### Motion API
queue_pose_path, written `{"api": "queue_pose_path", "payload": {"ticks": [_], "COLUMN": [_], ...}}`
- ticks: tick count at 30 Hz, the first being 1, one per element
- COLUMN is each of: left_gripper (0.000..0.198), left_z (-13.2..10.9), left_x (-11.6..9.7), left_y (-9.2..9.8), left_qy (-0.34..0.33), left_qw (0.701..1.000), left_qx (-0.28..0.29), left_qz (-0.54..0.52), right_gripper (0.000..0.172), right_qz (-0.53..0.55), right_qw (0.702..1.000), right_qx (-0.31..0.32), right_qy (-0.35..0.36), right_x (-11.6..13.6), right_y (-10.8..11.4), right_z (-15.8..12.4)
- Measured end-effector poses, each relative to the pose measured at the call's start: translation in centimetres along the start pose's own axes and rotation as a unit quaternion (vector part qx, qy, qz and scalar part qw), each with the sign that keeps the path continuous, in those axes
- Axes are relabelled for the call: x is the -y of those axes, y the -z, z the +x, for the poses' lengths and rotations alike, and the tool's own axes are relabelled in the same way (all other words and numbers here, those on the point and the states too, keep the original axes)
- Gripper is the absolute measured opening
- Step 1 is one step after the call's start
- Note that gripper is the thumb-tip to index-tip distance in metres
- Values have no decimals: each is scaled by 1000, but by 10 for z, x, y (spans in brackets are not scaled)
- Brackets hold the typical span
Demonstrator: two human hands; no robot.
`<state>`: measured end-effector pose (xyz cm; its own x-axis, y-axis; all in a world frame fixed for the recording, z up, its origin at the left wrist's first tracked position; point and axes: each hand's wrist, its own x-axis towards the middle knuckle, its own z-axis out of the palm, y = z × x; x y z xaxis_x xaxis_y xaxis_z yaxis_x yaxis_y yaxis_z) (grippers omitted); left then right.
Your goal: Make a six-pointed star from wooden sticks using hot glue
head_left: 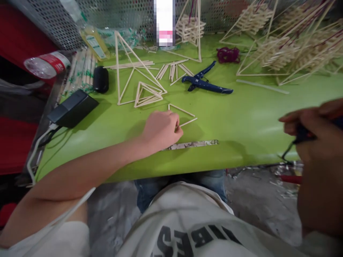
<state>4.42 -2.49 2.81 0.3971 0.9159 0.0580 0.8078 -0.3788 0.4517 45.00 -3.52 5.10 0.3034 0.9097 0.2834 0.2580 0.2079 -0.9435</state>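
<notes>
My left hand [163, 130] is closed with thumb and fingers pinched at a small frame of thin wooden sticks [182, 110] lying on the green table. Its fingers hide one corner of that frame. Just below the hand lies a flat ruler-like strip [198, 144], partly covered by it. Off to the right, my right hand [316, 128] is raised and wrapped round a dark, corded glue gun [302, 132], mostly hidden by the fingers. Beyond the left hand stand a nested bundle of stick triangles [147, 95] and a taller stick pyramid [118, 71].
Blue cutters [206, 84] and a translucent glue stick [262, 86] lie mid-table. Purple string [227, 55] and several stick models [278, 53] stand at the back right. A black box with cables [73, 109], a dark case [101, 79] and bottles [46, 65] are left.
</notes>
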Motion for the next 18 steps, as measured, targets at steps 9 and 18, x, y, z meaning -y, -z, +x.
{"api": "queue_pose_path", "payload": {"ticks": [9, 18], "left_gripper": [49, 40], "left_z": [-26, -22], "left_x": [19, 26], "left_y": [18, 9], "left_qy": [0, -61], "left_qw": [996, 997], "left_qx": [51, 34], "left_qz": [73, 41], "right_gripper": [51, 46], "right_qz": [77, 48], "right_qw": [956, 944], "right_qx": [268, 292], "right_qy": [-85, -148], "right_x": [-5, -27], "right_y": [-174, -146], "right_z": [45, 16]}}
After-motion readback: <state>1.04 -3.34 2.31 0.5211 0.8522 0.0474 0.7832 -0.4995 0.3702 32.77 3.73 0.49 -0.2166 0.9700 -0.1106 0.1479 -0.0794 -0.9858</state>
